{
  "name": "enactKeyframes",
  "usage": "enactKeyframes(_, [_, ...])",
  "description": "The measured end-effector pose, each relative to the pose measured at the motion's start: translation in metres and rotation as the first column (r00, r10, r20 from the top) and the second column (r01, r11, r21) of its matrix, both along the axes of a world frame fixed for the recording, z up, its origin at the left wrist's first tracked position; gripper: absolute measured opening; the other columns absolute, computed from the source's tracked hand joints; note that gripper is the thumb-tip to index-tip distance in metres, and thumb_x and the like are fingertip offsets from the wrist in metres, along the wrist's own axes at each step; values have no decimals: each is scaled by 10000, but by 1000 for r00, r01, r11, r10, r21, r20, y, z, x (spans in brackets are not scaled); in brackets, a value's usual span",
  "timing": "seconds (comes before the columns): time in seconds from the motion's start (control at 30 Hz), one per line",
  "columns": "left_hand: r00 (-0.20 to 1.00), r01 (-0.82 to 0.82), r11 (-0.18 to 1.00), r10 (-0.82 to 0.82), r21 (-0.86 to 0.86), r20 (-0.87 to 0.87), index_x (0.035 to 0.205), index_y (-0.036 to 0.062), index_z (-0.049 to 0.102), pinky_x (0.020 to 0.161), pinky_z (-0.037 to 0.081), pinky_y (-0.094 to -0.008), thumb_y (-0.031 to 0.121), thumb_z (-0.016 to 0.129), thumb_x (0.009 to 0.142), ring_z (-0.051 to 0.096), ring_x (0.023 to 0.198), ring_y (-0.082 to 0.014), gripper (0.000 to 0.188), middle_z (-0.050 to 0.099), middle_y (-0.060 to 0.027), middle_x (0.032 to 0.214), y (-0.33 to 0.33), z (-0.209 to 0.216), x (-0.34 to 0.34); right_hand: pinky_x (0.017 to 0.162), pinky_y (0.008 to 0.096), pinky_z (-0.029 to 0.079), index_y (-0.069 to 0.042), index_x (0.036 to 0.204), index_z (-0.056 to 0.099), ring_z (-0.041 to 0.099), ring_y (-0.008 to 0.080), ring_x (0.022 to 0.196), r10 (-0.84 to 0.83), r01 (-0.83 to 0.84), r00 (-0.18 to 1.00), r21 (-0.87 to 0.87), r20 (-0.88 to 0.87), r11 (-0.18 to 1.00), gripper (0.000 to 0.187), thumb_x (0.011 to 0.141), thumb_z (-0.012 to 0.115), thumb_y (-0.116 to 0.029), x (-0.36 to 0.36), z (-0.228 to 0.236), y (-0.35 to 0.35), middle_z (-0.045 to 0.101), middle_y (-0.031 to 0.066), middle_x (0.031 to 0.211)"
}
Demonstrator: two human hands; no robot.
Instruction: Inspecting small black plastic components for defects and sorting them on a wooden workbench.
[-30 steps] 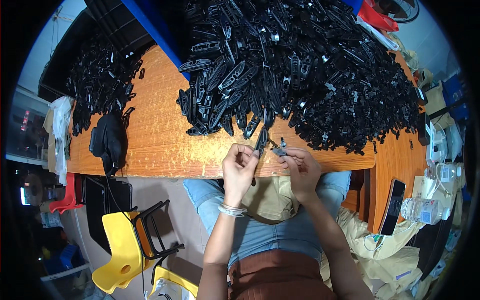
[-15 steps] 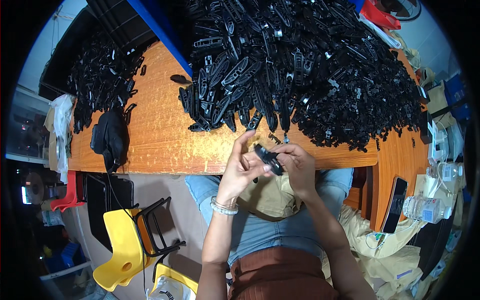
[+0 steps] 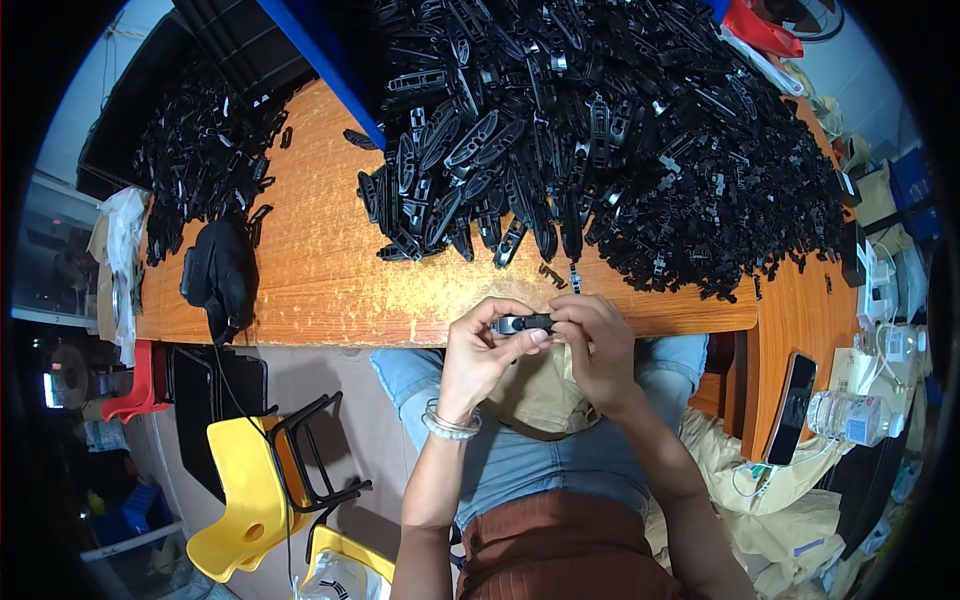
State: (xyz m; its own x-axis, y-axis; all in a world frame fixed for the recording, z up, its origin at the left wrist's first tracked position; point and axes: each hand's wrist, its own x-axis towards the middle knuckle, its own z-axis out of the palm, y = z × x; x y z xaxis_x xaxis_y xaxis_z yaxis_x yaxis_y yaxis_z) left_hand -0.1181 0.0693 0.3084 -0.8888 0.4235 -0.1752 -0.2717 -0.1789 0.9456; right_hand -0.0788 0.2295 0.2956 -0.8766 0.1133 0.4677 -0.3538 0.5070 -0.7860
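Observation:
Level in front of me, just past the table's near edge, is a long black plastic part (image 3: 522, 324) with a shiny patch at its left end. My left hand (image 3: 478, 350) is closed around that left end, its thumb along the near side. The fingers of my right hand (image 3: 598, 345) pinch the right end; whether a small piece is also between them is hidden. Beyond my hands lies a big heap of similar long black parts (image 3: 455, 150). To its right spreads a heap of small black pieces (image 3: 690, 225). Several loose pieces lie at the front, including a small clip (image 3: 575, 281).
Another black pile (image 3: 200, 160) and a black pouch (image 3: 222, 275) are on the left. A blue panel (image 3: 330, 75) slants beside the big heap. On the right are a phone (image 3: 790, 410) and a plastic bottle (image 3: 855, 418). Yellow chair (image 3: 235, 490) below left; beige cloth (image 3: 540, 395) covers my lap.
The black part has turned from tilted to level. My left hand's raised index finger has curled down around it, and my right hand's fingers have shifted slightly at its right end.

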Motion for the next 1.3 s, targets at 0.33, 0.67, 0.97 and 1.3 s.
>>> enactKeyframes(0.33, [992, 53, 989, -68, -135, -105, 1004, -62, 583, 659, 545, -238, -43, 610, 840, 664, 766, -169, 167, 669, -137, 867, -12, 4, 5, 662, 207, 451, 4, 1103, 633, 562, 58, 732, 419, -99, 823, -629, 384, 771, 285, 826, 661, -56, 18, -1, 13, 641, 24, 808])
enactKeyframes(0.67, [567, -673, 468, -170, -573, -806, 869, -17, 621, 572, 475, -401, 161, 705, 764, 599, 658, -330, 223, 579, -165, 842, 32, -4, -55, 602, 319, 435, 4, 930, 643, 551, 212, 703, -83, 49, 983, 198, 167, 979, 169, 780, 669, -68, -10, 1, 3, 555, 89, 775])
enactKeyframes(0.97, [600, -635, 639, 54, -434, -798, 874, -3, 587, 558, 449, -316, 54, 721, 727, 565, 605, -216, 207, 582, -109, 760, 7, -19, -32, 693, 382, 427, -10, 881, 604, 524, 283, 820, -215, 271, 959, 390, -182, 880, 196, 703, 685, -7, -24, -19, 1, 561, 116, 869])
enactKeyframes(1.3, [929, -247, 951, 177, -187, -325, 958, -36, 586, 599, 499, -201, -89, 668, 779, 604, 668, -77, 203, 650, -55, 812, 4, -9, 2, 593, 282, 460, 5, 917, 623, 591, 214, 746, 52, -64, 966, -38, -253, 997, 212, 736, 647, 111, -13, 4, -2, 631, 106, 855])
